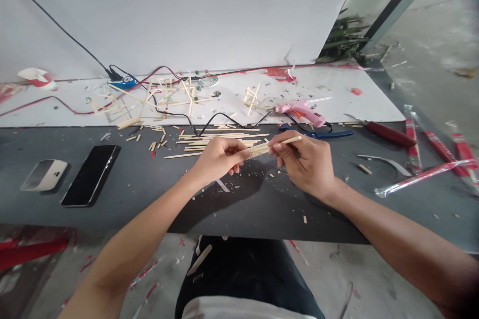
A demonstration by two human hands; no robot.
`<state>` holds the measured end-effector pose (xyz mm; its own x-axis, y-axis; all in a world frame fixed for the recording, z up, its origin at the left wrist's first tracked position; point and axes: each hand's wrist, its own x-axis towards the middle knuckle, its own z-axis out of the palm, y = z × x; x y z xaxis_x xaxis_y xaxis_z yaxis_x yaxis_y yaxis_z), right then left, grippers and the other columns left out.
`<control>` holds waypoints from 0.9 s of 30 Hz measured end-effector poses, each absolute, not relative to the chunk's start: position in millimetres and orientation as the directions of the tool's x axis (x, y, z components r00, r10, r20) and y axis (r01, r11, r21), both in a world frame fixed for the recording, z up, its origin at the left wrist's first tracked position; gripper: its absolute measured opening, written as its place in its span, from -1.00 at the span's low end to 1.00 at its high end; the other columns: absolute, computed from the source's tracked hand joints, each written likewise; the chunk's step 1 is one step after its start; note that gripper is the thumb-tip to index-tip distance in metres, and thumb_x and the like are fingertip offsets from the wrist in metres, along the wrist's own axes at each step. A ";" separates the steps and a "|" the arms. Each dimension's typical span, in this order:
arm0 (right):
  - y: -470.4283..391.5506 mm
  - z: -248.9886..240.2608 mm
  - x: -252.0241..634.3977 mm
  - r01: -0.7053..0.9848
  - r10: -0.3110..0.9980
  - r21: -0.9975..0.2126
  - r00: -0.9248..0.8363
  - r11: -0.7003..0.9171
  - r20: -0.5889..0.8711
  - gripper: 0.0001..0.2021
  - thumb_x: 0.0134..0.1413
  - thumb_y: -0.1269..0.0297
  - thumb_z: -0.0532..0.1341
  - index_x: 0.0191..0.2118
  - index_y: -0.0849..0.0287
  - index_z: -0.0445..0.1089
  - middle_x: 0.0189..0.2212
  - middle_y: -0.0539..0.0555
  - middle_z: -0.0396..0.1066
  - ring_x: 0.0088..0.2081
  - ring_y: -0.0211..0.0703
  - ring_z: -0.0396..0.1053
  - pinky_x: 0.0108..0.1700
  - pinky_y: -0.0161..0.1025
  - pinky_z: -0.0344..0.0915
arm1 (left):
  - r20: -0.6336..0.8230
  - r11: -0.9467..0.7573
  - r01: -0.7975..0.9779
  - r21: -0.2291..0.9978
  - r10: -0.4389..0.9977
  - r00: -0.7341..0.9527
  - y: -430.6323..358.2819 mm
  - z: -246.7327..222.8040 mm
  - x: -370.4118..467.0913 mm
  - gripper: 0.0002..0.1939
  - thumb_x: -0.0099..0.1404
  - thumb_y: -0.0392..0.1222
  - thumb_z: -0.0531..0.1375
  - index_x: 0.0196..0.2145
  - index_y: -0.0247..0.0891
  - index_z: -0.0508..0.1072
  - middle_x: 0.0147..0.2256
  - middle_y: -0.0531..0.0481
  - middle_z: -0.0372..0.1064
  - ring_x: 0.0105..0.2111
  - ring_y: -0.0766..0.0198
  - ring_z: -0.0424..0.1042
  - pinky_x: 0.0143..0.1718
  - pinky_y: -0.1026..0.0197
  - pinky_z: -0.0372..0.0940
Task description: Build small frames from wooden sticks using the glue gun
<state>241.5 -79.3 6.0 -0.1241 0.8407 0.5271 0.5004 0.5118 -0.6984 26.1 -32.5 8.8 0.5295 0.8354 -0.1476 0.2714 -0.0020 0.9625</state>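
Over the dark grey table [142, 179], my left hand [220, 157] pinches the left end of a few thin pale wooden sticks [259, 149]. The fingers of my right hand [303, 159] are closed on the right part of the same sticks, and one stick end juts out above that hand. How many sticks are held is hard to tell. Just behind my hands lies a row of loose sticks [190, 148]. Short cut pieces [152, 146] are scattered to its left.
Stick frames [187, 94] and a pink glue gun [303, 112] with a black cable lie behind. Blue scissors [325, 134], a red-handled knife [389, 132] and red wrapped packets [441, 152] are right. A phone [91, 174] and a white device [45, 175] lie left.
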 end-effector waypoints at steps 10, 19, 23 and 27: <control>-74.4 2.7 240.3 0.573 0.770 -0.556 -0.231 0.601 0.595 -0.80 0.37 0.35 0.11 -0.33 0.16 0.38 -0.53 -0.01 0.42 -0.53 -0.28 0.33 -0.45 -0.32 0.20 | -0.247 -0.028 0.448 0.894 0.802 0.544 -32.7 5.4 27.4 -0.73 0.32 -0.01 0.27 -0.24 -0.29 0.60 -0.56 -0.01 0.42 -0.58 0.35 0.40 -0.54 0.29 0.30; -70.5 -7.9 238.9 0.559 0.792 -0.571 -0.323 0.602 0.518 -0.80 0.36 0.39 0.10 -0.35 0.18 0.34 -0.45 0.03 0.45 -0.51 -0.29 0.29 -0.42 -0.33 0.18 | -0.211 -0.181 0.604 0.776 0.828 0.520 -33.1 0.1 30.0 -0.84 0.33 -0.15 0.25 -0.24 -0.25 0.59 -0.57 0.05 0.41 -0.58 0.34 0.37 -0.48 0.26 0.24; -69.2 -12.5 238.1 0.565 0.802 -0.574 -0.341 0.592 0.491 -0.81 0.36 0.37 0.10 -0.33 0.18 0.36 -0.45 0.05 0.45 -0.47 -0.26 0.33 -0.39 -0.31 0.19 | -0.044 -0.447 0.673 0.590 0.814 0.579 -31.6 -1.0 30.9 -0.87 0.30 -0.20 0.29 -0.37 -0.22 0.64 -0.47 0.01 0.44 -0.50 0.32 0.35 -0.38 0.21 0.20; -68.0 -15.0 238.8 0.570 0.802 -0.569 -0.348 0.592 0.486 -0.80 0.37 0.35 0.10 -0.33 0.18 0.36 -0.45 0.06 0.46 -0.45 -0.23 0.35 -0.37 -0.30 0.19 | 0.014 -0.536 0.660 0.526 0.782 0.624 -28.3 -2.5 28.7 -0.91 0.27 -0.19 0.33 -0.33 -0.21 0.66 -0.33 -0.04 0.47 -0.45 0.31 0.36 -0.35 0.20 0.20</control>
<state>238.8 -68.0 -15.0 -0.3477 0.8017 0.4862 0.5705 0.5925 -0.5688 28.7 -28.3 -2.5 0.6236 0.7816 0.0141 0.6603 -0.5362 0.5259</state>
